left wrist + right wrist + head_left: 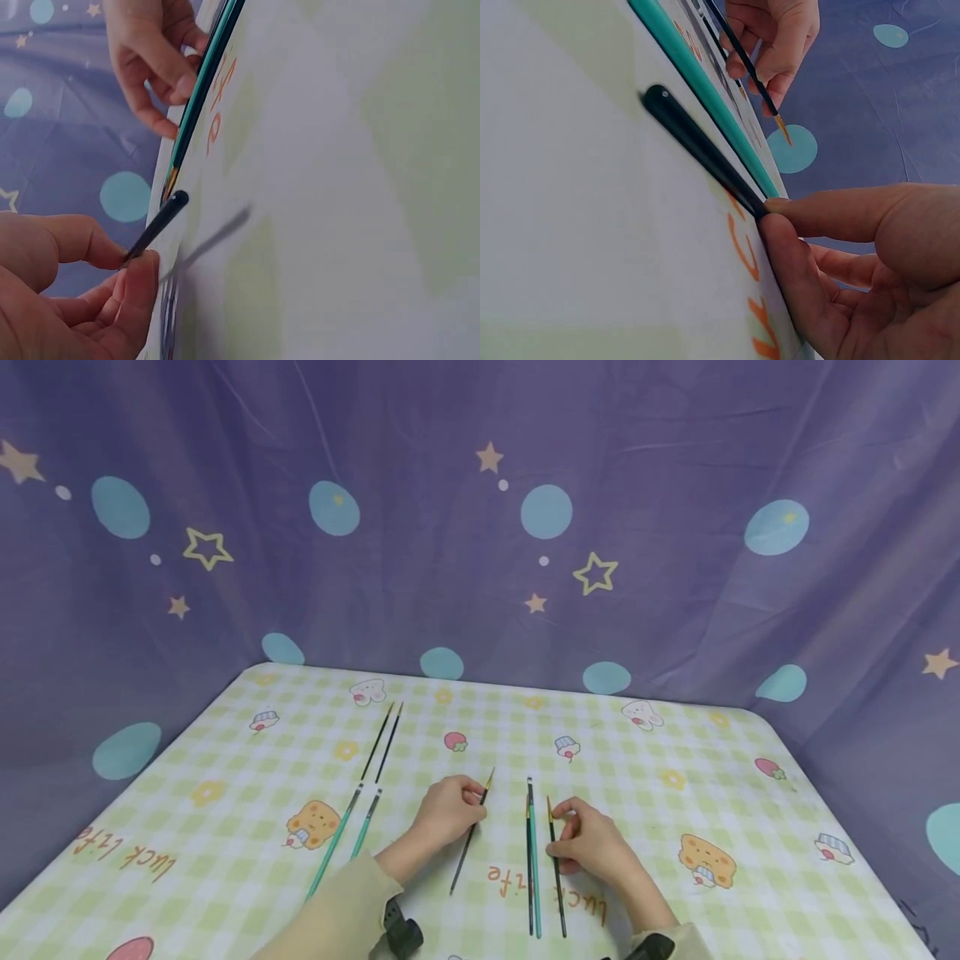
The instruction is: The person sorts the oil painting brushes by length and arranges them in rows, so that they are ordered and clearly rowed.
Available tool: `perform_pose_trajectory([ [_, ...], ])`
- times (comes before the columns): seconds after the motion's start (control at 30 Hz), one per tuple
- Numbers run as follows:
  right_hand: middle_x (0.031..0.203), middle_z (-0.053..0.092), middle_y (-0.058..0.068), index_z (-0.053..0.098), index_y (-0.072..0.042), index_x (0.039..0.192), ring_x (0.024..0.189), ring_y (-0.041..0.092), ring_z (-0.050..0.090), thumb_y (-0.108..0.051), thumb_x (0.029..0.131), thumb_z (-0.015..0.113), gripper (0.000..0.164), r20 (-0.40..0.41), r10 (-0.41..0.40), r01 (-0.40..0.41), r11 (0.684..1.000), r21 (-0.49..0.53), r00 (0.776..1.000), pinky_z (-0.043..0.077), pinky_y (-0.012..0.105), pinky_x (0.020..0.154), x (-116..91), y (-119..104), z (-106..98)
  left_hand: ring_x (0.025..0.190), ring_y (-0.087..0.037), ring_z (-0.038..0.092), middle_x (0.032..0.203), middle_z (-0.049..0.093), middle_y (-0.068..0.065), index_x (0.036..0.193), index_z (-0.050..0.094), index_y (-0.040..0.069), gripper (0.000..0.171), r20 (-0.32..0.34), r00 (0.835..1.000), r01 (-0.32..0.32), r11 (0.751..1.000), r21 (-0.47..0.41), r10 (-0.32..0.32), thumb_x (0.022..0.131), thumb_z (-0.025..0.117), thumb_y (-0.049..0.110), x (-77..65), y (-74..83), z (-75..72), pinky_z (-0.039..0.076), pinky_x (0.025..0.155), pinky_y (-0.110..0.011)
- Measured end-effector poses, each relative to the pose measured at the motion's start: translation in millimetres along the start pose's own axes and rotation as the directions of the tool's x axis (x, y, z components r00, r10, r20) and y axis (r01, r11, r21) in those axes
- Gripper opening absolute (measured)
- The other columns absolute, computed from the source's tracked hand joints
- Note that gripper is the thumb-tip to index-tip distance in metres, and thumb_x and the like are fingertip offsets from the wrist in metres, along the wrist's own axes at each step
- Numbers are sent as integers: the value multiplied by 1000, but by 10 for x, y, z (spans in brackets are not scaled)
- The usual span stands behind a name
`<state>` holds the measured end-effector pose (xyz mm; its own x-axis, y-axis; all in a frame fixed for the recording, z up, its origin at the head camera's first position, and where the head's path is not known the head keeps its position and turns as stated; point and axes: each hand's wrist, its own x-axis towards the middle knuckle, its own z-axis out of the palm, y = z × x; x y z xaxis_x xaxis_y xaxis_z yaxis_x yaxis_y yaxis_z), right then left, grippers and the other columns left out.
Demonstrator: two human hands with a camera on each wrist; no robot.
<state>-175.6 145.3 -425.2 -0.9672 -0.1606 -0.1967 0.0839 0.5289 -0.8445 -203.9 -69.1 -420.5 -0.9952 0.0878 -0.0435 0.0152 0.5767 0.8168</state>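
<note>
Where left hand [448, 810] pinches — black paintbrush [466, 850].

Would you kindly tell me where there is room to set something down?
Free: tablecloth between the right hand and right edge, and left of the four leftmost brushes. Crowded: the middle, where the left hand and right hand each hold a brush, two more lying between.

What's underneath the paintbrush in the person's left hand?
Under the paintbrush lies the checked tablecloth, with a shadow on it. From above, the left hand hides some of the tablecloth; any print there can't be seen.
</note>
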Motion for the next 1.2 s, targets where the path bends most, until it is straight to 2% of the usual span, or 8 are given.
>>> perform_pose_trajectory([
  [0.2,70,52,6,51,-3,107,47,13,56,-4,72,72,41,-7,3,-3,1000,5,1000,52,29,49,0,1,3,46,-8,49,72,58,-3,99,63,1,26,-1,1000,-8,999,-54,8,74,59,0,109,-74,-88,45,42,-22],
  [0.5,70,53,5,52,-4,107,48,13,56,-4,71,72,41,-7,16,-16,1000,-3,1000,52,28,49,3,10,0,51,-11,50,78,58,-5,105,62,3,29,-19,997,72,987,-146,-76,76,58,2,249,-163,-231,43,46,-24],
  [0.8,70,53,5,52,-4,107,48,12,56,-5,71,72,41,-4,15,-15,1000,-2,1000,52,28,49,9,9,7,57,-13,56,79,60,-7,107,61,-1,32,-58,992,96,973,-208,-110,75,59,0,443,-262,-363,51,52,-26],
  [1.03,70,53,5,52,-4,108,48,13,56,-5,71,73,42,-6,15,-15,1000,-1,1000,51,29,49,8,1,6,63,-15,58,84,58,-7,110,61,3,32,-57,992,99,977,-187,-112,78,58,2,594,-290,-551,51,53,-27],
  [1.2,70,53,5,52,-4,108,48,13,56,-6,72,73,42,-2,3,-3,1000,-3,1000,52,29,49,5,1,7,66,-15,58,87,59,-9,113,59,0,33,-61,993,90,985,-145,-100,80,55,3,666,-319,-676,50,54,-26],
])
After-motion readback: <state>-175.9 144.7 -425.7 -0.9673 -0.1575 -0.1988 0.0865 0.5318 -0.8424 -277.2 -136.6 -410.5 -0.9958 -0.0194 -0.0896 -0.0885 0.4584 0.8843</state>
